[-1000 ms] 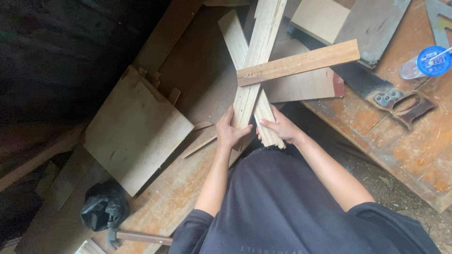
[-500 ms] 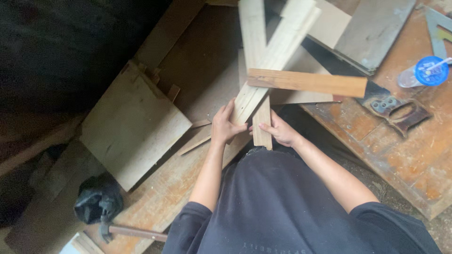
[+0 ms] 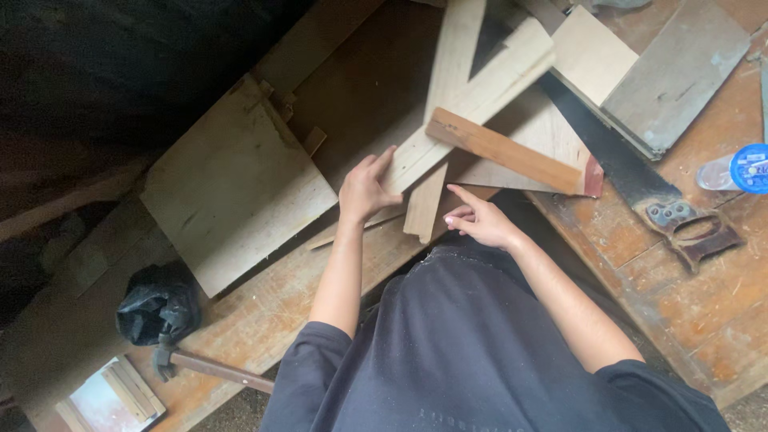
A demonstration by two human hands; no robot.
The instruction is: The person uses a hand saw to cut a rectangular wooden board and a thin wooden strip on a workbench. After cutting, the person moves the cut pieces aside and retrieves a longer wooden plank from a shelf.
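Head view: person in dark shirt at a cluttered wooden workbench (image 3: 688, 320), looking down.
Around: handsaw (image 3: 640, 192) lies diagonal on the right, handle near; grey board (image 3: 680, 72) far right; blue-capped bottle (image 3: 740, 170) at right edge; square plywood panel (image 3: 236, 188) left of the hands; black bag (image 3: 158, 304) and hammer (image 3: 212, 370) near left.
In the way: reddish short batten (image 3: 504, 150) lies across the pale pieces; saw blade runs just behind them.
Edges/room: dark gap at far left beyond the panel; bench edge runs diagonally near the person's body; bare bench near right.
Thing: two pale wood strips (image 3: 472, 104) crossed in a V, one upright, one slanting right, near ends meeting between the hands; light, rough-sawn.
Left hand (image 3: 364, 192): fingers spread, loosely curled, pressing on the near end of the slanted strip, not wrapped round it.
Right hand (image 3: 480, 222): index finger out, touching the near end of the upright strip; other fingers curled, holding nothing.
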